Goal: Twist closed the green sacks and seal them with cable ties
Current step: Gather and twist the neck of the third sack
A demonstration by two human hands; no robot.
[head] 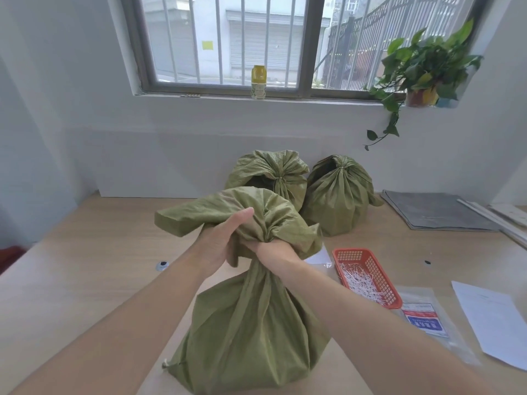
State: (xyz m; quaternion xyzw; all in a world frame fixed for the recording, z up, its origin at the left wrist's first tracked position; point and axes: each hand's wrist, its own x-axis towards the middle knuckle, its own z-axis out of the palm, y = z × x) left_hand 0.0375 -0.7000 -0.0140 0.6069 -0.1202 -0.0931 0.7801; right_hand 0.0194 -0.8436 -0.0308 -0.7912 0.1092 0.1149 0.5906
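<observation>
A green sack [245, 332] stands on the wooden table [85, 266] right in front of me, its neck gathered and twisted. My left hand [221, 242] grips the bunched cloth at the neck from the left. My right hand [275, 252] is wrapped round the neck just below the loose top, partly hidden by the fabric. Two other green sacks, one [271, 175] at the back middle and one [339, 195] to its right, stand tied shut. White cable ties [362, 280] lie in an orange basket [352, 256] to the right of the sack.
A plastic packet [426, 317] and a white sheet [496, 320] lie at the right front. Grey folders [436, 210] are stacked at the back right. A bottle [258, 82] and a potted plant [422, 69] stand on the window sill.
</observation>
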